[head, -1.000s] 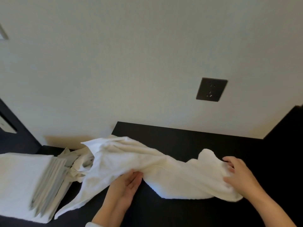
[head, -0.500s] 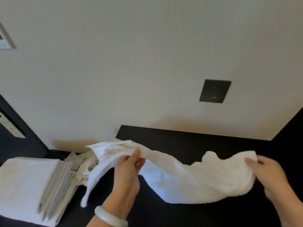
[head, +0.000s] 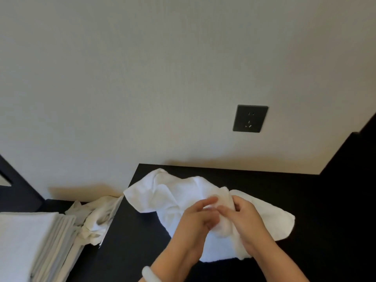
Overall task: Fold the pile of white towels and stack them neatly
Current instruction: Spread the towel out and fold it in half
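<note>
A white towel (head: 173,196) lies bunched on the black table (head: 130,247) in front of me. My left hand (head: 195,218) and my right hand (head: 248,222) meet over its middle, and each pinches a fold of the cloth. A white bangle sits on my left wrist. At the far left lies a stack of folded white towels (head: 26,241). Between the stack and the table slumps a crumpled heap of white towels (head: 97,216).
A cream wall rises right behind the table, with a dark wall socket (head: 250,118) on it. Dark furniture (head: 354,163) closes off the right side, and a lower dark ledge (head: 20,192) runs at the left.
My hands were spread apart with the towel stretched between them. They have come together at the middle, and the towel has gathered into a bunch.
</note>
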